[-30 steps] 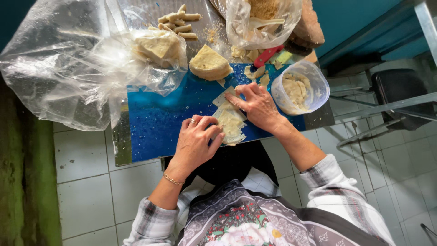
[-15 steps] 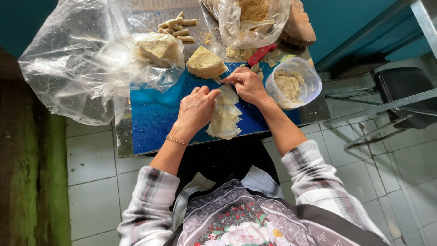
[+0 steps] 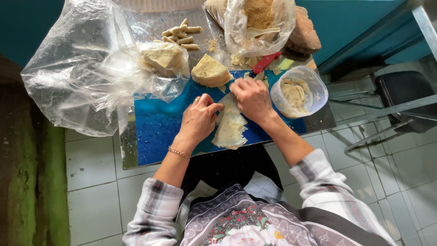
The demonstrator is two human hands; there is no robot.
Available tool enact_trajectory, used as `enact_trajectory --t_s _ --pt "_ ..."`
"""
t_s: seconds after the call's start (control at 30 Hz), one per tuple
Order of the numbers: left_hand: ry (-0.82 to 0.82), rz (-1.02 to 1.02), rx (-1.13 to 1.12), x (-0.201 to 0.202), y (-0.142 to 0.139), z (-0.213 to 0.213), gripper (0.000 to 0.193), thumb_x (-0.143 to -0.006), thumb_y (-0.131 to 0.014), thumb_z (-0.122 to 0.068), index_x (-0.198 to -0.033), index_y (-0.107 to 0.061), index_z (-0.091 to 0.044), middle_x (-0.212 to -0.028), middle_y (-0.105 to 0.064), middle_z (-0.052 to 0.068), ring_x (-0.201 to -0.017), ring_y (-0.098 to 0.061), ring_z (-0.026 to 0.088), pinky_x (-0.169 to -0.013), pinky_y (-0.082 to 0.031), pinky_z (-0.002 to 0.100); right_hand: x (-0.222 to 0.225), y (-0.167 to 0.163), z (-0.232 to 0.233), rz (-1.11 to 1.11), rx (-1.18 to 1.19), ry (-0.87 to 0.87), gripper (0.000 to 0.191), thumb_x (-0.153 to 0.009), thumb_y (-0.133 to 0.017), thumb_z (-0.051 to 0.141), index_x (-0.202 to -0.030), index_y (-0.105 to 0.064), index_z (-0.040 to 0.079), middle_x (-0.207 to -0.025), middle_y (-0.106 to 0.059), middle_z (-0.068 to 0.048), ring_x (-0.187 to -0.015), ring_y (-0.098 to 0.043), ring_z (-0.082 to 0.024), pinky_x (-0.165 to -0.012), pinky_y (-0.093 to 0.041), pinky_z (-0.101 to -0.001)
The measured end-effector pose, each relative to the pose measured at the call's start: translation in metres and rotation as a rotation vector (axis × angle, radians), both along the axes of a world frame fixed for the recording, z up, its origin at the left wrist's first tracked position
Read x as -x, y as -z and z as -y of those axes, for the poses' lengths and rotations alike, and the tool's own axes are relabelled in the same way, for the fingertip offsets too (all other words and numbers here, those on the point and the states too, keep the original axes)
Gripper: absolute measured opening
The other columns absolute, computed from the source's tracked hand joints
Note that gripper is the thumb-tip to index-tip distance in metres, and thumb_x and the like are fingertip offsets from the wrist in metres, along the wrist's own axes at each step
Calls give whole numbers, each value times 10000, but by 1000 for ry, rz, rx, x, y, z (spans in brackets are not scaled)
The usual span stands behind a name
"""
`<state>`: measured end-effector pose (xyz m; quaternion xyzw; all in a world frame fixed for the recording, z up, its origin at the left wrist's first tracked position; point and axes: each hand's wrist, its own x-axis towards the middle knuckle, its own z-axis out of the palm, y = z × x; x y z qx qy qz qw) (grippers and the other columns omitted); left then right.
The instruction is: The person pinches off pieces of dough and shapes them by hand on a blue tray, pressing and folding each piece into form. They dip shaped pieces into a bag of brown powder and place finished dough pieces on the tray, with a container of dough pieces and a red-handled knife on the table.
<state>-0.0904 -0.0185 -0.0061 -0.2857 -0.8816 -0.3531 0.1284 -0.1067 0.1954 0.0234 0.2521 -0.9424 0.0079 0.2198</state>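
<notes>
both hands have moved up the flat dough sheet (image 3: 230, 125) on the blue counter (image 3: 157, 125): left hand (image 3: 199, 119) presses its left edge, right hand (image 3: 251, 98) pinches its top, below the dough wedge (image 3: 210, 71).

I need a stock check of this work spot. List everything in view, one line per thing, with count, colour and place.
flat dough sheet: one, pale cream, on the blue board under both hands
blue board: one, blue, on the small table
dough wedge: one, pale yellow, at the board's far edge
rolled dough sticks: several, tan, far side of the table
large clear bag: one, clear, left of the board, a dough block inside
bag of crumbs: one, clear with brown crumbs, far right
plastic tub: one, clear, right of the board, pale filling inside
red-handled tool: one, red, between wedge and tub
left hand: one, bracelet at the wrist, resting on the sheet's left edge
right hand: one, pressing the sheet's far end
</notes>
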Motion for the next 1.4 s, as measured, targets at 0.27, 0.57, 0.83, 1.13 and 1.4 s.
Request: enact_trajectory --t_s 0.27,0.57,0.83,1.13,1.4 --pt "-4 -38 52 -5 -3 3 244 -806 -688 -67 -1031 -737 -150 -954 -590 60 -934 -623 269 -744 -514 406 -13 -23 -25 -132 -336 31 365 -851 -668 126 -1202 -723 207 -1116 -644 -12 -948 -602 -208 -733 -452 -362" --pt "-42 -50 27 -7 -3 3 234 -808 -701 -68 -1034 -708 -127 -957 -593 61 -938 -629 264 -743 -528 393 196 -25 -99 17 -328 468 80 -784 -776 161 -851 -793 122 -1070 -660 -156 -1053 -603 -287 -856 -448 -462" --pt "-113 -64 26 -6 1 5 242 -796 -720 -66 -1030 -694 -119 -953 -608 54 -930 -644 254 -729 -528 389 224 13 -112 24 -400 426 271 -840 -762 82 -1110 -734 81 -934 -723 -156 -873 -664 -256 -868 -450 -430" --pt "-87 -62 -142 -7 -19 10 202 -852 -705 -43 -1041 -710 -112 -944 -633 57 -888 -663 262 -735 -536 380 209 8 -124 100 223 418 136 -998 -662 153 -968 -795 155 -887 -740 -95 -768 -684 -242 -719 -566 -412" --pt "-70 -15 -297 -36 -44 22 188 -906 -713 -44 -1075 -740 -123 -982 -674 57 -878 -671 262 -732 -532 357 92 -62 -114 238 623 352 186 -946 -642 193 -1027 -790 116 -800 -723 -77 -720 -676 -142 -681 -514 -321"
